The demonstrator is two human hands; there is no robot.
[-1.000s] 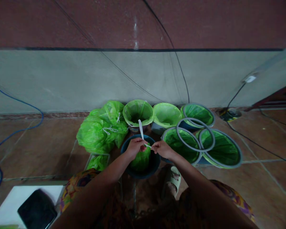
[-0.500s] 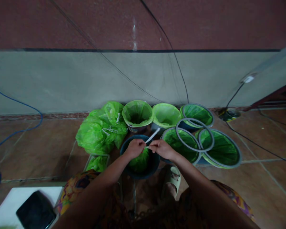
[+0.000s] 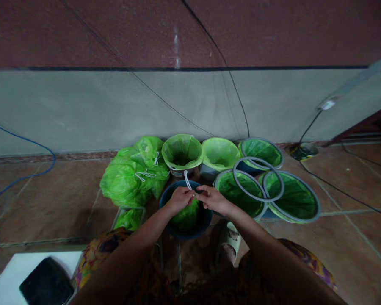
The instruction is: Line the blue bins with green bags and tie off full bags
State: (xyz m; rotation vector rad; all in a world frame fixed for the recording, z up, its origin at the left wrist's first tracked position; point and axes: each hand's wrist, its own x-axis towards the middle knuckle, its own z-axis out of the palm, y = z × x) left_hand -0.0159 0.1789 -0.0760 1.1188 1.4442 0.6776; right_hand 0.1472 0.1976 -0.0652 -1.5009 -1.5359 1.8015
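Both hands meet above a dark blue bucket (image 3: 206, 222) that has a gathered green plastic bag (image 3: 188, 216) inside. My left hand (image 3: 180, 199) pinches a white cord (image 3: 187, 180) close to the top of the bag. A loop or loose end of the cord stands up past the left fingers, toward the wall. My right hand (image 3: 213, 198) is at the same spot, fingers bent, its thumb and forefinger at the cord beside the left fingertips. The exact grip on the cord is small and partly hidden by the fingers.
Tied green bags (image 3: 123, 178) lie left of the bucket, behind a small bin (image 3: 142, 214). Green-lined bins (image 3: 182, 150) line the wall; loose grey rings (image 3: 282, 186) rest on the right-hand bins. A black device (image 3: 46, 281) lies on a white surface (image 3: 11, 275). A blue cable (image 3: 28, 174) crosses the floor.
The white cord has swung from slanting right to standing upright, leaning slightly left. My right fingers have spread a little and shifted at the cord; my left hand stays nearly in place.
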